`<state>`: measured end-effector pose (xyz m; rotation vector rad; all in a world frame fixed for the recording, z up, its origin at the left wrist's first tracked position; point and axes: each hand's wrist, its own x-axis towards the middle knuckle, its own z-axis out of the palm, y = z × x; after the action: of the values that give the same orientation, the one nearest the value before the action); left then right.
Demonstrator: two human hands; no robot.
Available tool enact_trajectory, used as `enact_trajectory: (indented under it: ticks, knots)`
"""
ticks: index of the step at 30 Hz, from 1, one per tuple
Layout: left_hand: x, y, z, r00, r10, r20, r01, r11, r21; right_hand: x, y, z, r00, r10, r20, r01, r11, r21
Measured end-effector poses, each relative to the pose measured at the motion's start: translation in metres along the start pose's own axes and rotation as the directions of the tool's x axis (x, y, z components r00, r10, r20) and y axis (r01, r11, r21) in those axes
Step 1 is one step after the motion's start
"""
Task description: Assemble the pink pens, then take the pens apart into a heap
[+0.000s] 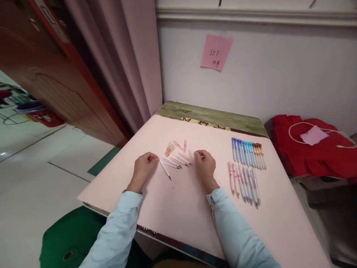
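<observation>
My left hand (pixel 144 166) rests on the pink sheet (pixel 181 208) with its fingers curled, pinching the end of a thin white pen refill (pixel 165 170). My right hand (pixel 205 165) lies a little to the right, fingers closed; what it grips is hidden. Between the hands lie several more white refills (pixel 177 161). Just behind them sit clear and pink pen barrel parts (pixel 170 148). Both sleeves are light blue.
Right of my right hand lie two rows of assembled pens, a blue and brown row (pixel 248 150) and a whitish row (pixel 244 180). A red bag (pixel 315 152) with a cord sits past the table's right edge. A pink note (pixel 216 52) hangs on the wall.
</observation>
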<state>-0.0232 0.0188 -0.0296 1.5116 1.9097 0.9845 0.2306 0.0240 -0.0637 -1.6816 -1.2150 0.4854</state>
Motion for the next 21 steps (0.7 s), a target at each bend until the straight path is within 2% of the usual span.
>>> enact_trajectory:
  ticks: [2, 4, 6, 8, 10, 13, 15, 18, 19, 21]
  knots:
    - [-0.007, -0.002, 0.004, 0.998, 0.061, 0.018, -0.062, 0.998, 0.018, 0.000, 0.001, 0.000, 1.000, -0.002, -0.010, 0.002, 1.000, 0.010]
    - [-0.014, -0.004, 0.006, 0.985, 0.169, -0.019, -0.169, 0.986, 0.010, -0.001, 0.002, 0.000, 1.000, -0.006, -0.012, 0.007, 1.000, 0.029]
    - [-0.022, -0.006, 0.007, 0.946, 0.322, -0.045, -0.320, 0.946, 0.043, -0.001, 0.002, 0.000, 1.000, -0.007, -0.007, 0.007, 0.999, 0.045]
    - [-0.027, -0.008, 0.006, 0.874, 0.487, -0.007, -0.481, 0.866, 0.137, -0.001, 0.002, 0.000, 1.000, -0.002, -0.002, 0.002, 0.998, 0.055]
    - [-0.028, -0.007, 0.005, 0.780, 0.617, 0.103, -0.620, 0.741, 0.259, -0.001, 0.001, 0.000, 1.000, 0.005, -0.001, -0.005, 0.998, 0.064]
    - [-0.024, -0.005, 0.002, 0.636, 0.716, 0.287, -0.764, 0.529, 0.370, -0.001, 0.001, 0.000, 1.000, 0.013, -0.004, -0.013, 0.997, 0.076]
    - [-0.019, -0.003, -0.001, 0.565, 0.739, 0.368, -0.814, 0.426, 0.395, -0.001, 0.002, 0.000, 1.000, 0.018, -0.006, -0.017, 0.996, 0.087]
    - [-0.015, -0.001, -0.007, 0.484, 0.769, 0.417, -0.859, 0.327, 0.395, 0.000, 0.003, 0.001, 1.000, 0.013, -0.018, -0.011, 0.995, 0.104]
    - [-0.014, 0.000, -0.009, 0.468, 0.784, 0.408, -0.865, 0.313, 0.391, 0.000, 0.003, 0.001, 1.000, 0.002, -0.028, 0.001, 0.994, 0.106]
    - [-0.013, 0.002, -0.012, 0.465, 0.808, 0.361, -0.862, 0.321, 0.393, -0.001, 0.000, 0.001, 0.997, -0.058, -0.053, 0.063, 0.993, 0.104]
